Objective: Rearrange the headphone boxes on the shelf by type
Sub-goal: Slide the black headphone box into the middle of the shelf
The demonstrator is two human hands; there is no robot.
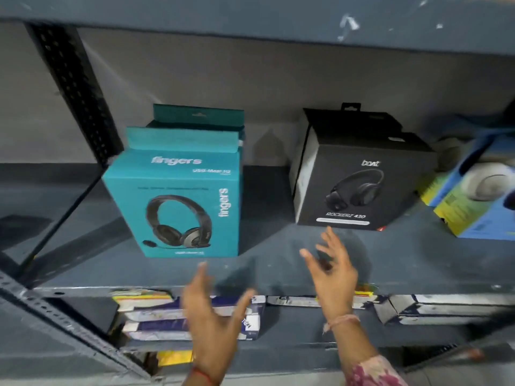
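Note:
A teal "fingers" headphone box [178,201] stands upright on the grey metal shelf [278,263], with a second teal box [198,116] right behind it. To the right stands a black "boat" box [359,185], with another black box [348,118] behind it. At the far right lie blue and yellow headphone boxes [479,201], tilted and cut off by the frame edge. My left hand [214,316] hovers open below the teal box, in front of the shelf edge. My right hand [333,271] is open just below the black box, fingers spread, touching nothing.
A perforated dark upright post [75,90] bounds the shelf at the left. The shelf above [250,20] overhangs the boxes. The lower shelf holds stacked flat white and purple packages [156,316] and white boxes [434,307] at the right.

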